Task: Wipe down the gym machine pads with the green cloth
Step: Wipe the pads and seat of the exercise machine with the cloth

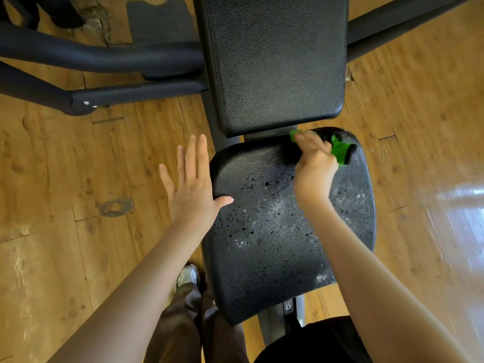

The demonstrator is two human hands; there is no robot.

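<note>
Head view: wood floor (78, 179) lies open on both sides of the seat pad (262, 231). The left hand (192, 184), fingers spread, braces its left edge; the right hand (314, 166) clutches the green cloth (340, 150) at its far edge, below the back pad (275, 61).

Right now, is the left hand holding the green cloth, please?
No, the left hand lies open at the seat pad's edge; the right hand grips the green cloth.
</note>
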